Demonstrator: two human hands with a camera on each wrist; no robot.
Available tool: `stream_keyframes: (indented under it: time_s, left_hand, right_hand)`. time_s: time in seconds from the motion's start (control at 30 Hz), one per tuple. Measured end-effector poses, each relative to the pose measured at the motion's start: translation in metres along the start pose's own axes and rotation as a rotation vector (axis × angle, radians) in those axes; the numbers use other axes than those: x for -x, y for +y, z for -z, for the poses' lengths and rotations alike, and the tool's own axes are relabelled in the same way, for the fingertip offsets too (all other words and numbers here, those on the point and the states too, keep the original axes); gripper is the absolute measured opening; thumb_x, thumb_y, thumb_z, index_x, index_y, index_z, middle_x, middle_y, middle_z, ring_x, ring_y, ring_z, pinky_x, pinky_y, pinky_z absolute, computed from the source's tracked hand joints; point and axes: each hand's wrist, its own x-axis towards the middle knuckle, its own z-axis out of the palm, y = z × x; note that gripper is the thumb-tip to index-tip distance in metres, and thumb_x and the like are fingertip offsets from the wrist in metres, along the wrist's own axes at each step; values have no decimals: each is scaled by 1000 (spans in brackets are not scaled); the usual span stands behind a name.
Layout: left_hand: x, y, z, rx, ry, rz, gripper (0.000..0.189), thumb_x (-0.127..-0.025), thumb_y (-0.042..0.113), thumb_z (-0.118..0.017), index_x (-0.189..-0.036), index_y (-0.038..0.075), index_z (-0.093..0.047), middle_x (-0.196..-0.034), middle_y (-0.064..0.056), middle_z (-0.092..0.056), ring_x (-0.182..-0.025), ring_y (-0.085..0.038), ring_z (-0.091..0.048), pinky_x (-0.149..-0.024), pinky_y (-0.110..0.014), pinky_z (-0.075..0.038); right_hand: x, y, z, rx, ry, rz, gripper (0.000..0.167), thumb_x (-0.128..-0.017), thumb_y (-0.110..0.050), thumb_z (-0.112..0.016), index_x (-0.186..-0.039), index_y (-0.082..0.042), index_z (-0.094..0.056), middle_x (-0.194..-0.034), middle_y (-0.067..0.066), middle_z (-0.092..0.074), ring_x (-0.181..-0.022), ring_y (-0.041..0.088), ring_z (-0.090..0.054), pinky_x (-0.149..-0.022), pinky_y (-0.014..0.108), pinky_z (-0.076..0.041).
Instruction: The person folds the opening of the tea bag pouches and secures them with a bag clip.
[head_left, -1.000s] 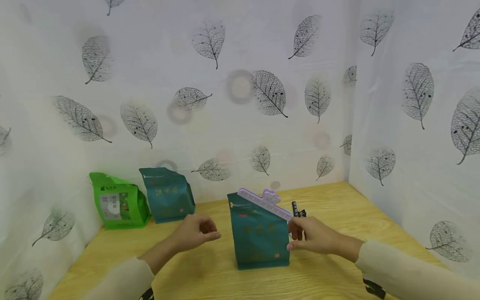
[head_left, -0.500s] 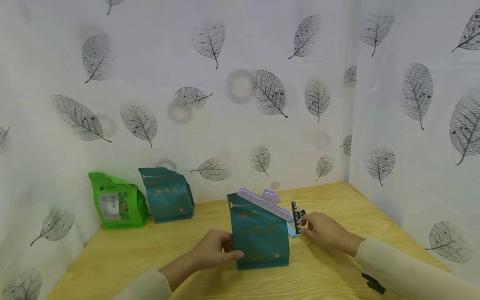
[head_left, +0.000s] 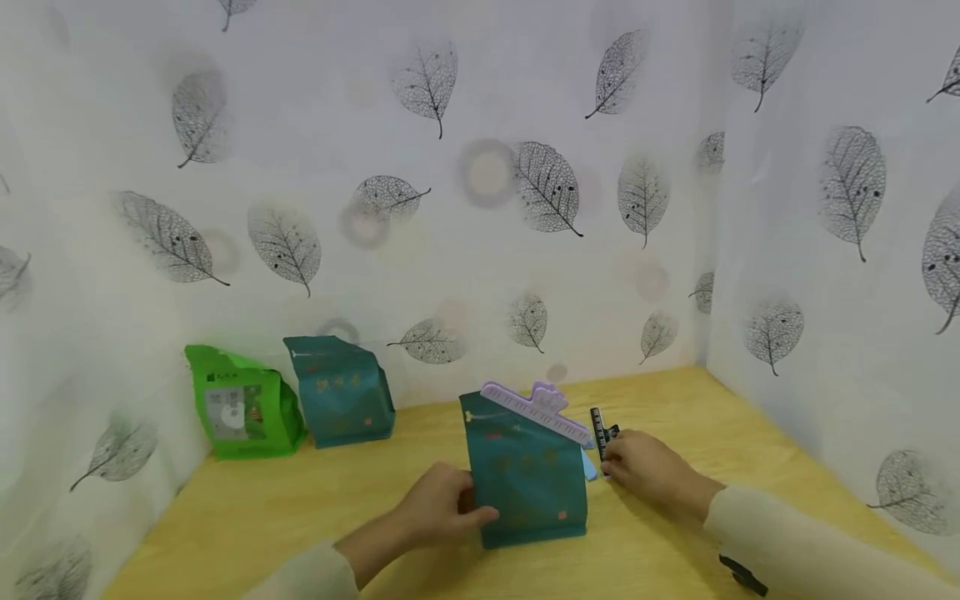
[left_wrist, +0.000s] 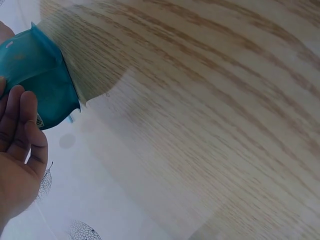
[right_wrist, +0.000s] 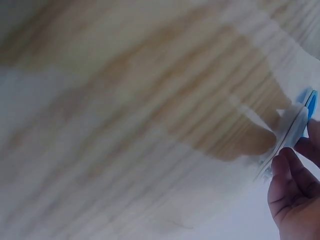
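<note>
A teal pouch bag (head_left: 528, 492) stands upright on the table, and a purple bag clip (head_left: 536, 412) with a ruler-like pattern lies slanted along its top edge. My left hand (head_left: 438, 508) holds the bag's lower left side, thumb in front and fingers behind. In the left wrist view, the fingers (left_wrist: 27, 110) lie against the teal bag. Right of the bag, my right hand (head_left: 652, 471) pinches the near end of a black clip (head_left: 598, 427) with piano-key markings. A light blue clip (head_left: 589, 467) is partly hidden behind the bag.
At the back left stand a bright green bag (head_left: 281, 425) and another teal bag (head_left: 341, 396), side by side. The wooden table (head_left: 300, 508) meets white leaf-printed sheeting (head_left: 480, 275) at the back and sides.
My left hand has moved right and taken hold of the bag's side. My right hand has left the bag's right edge, shifted right and closed on the black clip.
</note>
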Motion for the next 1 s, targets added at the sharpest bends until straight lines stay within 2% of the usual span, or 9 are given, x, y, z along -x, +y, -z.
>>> stream_keyframes:
  time_s: [0.1,0.3,0.47,0.63,0.83,1.0]
  left_hand:
    - [2,-1,3,2,-21,34,27,-90,34,-74,-80,9,-71,-59,13,-56,-53,4,-45,-50,-17,-42]
    - [-3,-1,6,9,-17,48,26,-91,32,-74,-92,7,-74,-64,12,-62,-54,3,-49,-51,-18,-44]
    - [-9,0,7,-12,-11,53,23,-90,30,-74,-84,8,-72,-59,13,-56,-51,2,-45,-48,-17,-41]
    - [-15,0,10,-70,35,33,24,-90,30,-75,-78,11,-68,-57,12,-51,-51,2,-42,-49,-17,-38]
    - [-8,-6,8,-69,16,54,27,-90,29,-75,-71,13,-63,-55,13,-50,-49,2,-42,-47,-18,-38]
    - [-8,-11,6,-63,28,82,23,-90,29,-74,-78,11,-66,-58,12,-52,-52,1,-43,-49,-18,-39]
  right_hand:
    - [-2,-2,-4,3,-8,-11,14,-93,-12,-68,-81,-16,-69,-78,-9,-59,-71,2,-50,-64,24,-47]
    - [-4,-5,1,3,12,-58,18,-91,-7,-70,-76,-16,-67,-72,-9,-59,-68,3,-51,-61,23,-47]
    - [-5,-4,10,-17,-24,-66,15,-92,-7,-70,-78,-13,-69,-73,-6,-62,-69,4,-54,-61,23,-48]
    - [-5,-4,18,-19,-20,-82,16,-92,-6,-69,-77,-12,-67,-72,-5,-62,-66,4,-54,-60,24,-48]
    - [1,-8,11,-62,-69,-62,17,-91,-6,-70,-76,-13,-65,-71,-6,-61,-64,3,-52,-58,23,-46]
    - [2,-6,6,-52,-73,-38,18,-90,-7,-71,-75,-13,-62,-70,-7,-60,-62,1,-50,-56,21,-44]
